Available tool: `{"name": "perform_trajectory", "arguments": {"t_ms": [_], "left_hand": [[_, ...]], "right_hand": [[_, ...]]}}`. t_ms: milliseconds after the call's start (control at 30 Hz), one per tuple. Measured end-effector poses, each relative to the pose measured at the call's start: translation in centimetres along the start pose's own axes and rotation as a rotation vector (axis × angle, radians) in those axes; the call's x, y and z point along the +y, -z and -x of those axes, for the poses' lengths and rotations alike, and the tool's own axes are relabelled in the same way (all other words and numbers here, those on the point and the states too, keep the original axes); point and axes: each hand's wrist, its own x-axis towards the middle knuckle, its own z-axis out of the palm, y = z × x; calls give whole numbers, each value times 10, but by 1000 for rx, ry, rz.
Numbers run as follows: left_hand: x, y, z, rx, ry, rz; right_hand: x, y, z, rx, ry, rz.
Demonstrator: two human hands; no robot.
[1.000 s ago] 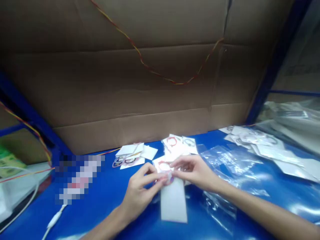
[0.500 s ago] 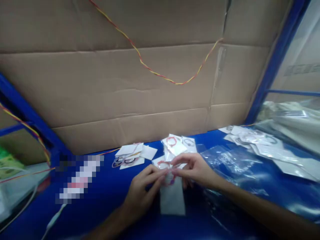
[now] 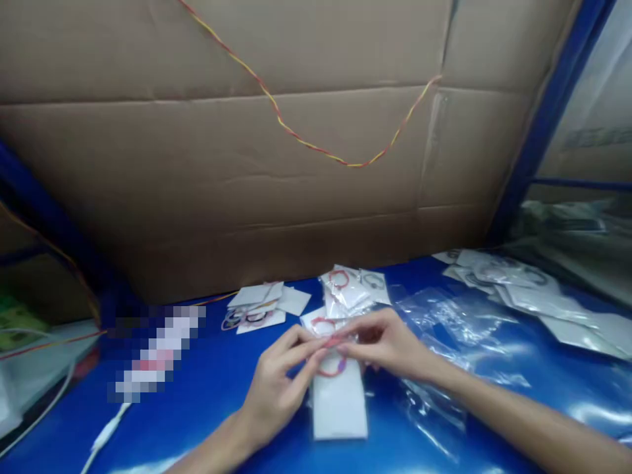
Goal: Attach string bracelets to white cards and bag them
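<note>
My left hand [image 3: 286,372] and my right hand [image 3: 382,342] meet at the middle of the table, thumbs and forefingers closed in a pinch. Between their fingertips is the top of a red cord bracelet [image 3: 330,374], which has a purple bead on its right side. The bracelet's lower loop lies over a white card [image 3: 340,408], which seems to be in a clear plastic sleeve. Just beyond the fingers, another red bracelet [image 3: 323,324] rests on a white card. The fingertips partly hide the top of the held bracelet.
Bagged cards with bracelets [image 3: 345,289] lie behind my hands, and loose cards with bracelets [image 3: 257,308] to the left. Clear plastic bags [image 3: 444,316] spread to the right, before a pile of packaged cards [image 3: 533,289]. A cardboard wall [image 3: 271,197] stands behind.
The white card under my hands has shifted slightly toward me, and more of the bracelet's loop shows below my fingers. Both hands stay nearly in place, and the table looks brighter.
</note>
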Motion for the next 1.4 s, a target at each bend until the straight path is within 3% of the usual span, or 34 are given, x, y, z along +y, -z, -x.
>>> {"name": "perform_trajectory", "arguments": {"t_ms": [300,433,567,800,1067,1400], "left_hand": [[-1,0,1,75,165,22],[1,0,-1,14,197,43],[2,0,-2,-6,186,52],[0,1,1,127,28,-91],[-2,-1,4,113,147,-81],[-1,-1,4,80,178,-74]], "right_hand": [[3,3,2,-39,20,144],[-1,4,3,-69,59,218],[-1,4,2,-53,60,235],[1,2,0,-66,16,92],[-4,3,2,-101,31,163],[-2,2,3,-64,73,235]]}}
